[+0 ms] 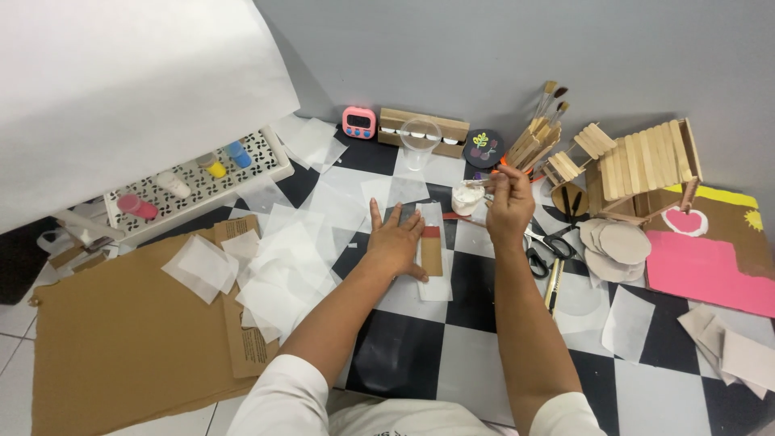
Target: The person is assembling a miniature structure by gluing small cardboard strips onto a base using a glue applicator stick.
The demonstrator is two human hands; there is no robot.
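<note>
Left hand [395, 241] flat on cardboard strip [432, 252] — right hand [508, 202] raised.

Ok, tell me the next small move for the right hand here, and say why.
Probably bring the right hand and its thin stick from the small white cup over to the brown cardboard strip. The stick's tip sits at the cup, which seems to hold white paste, while the left hand lies flat beside the strip, holding it down.
</note>
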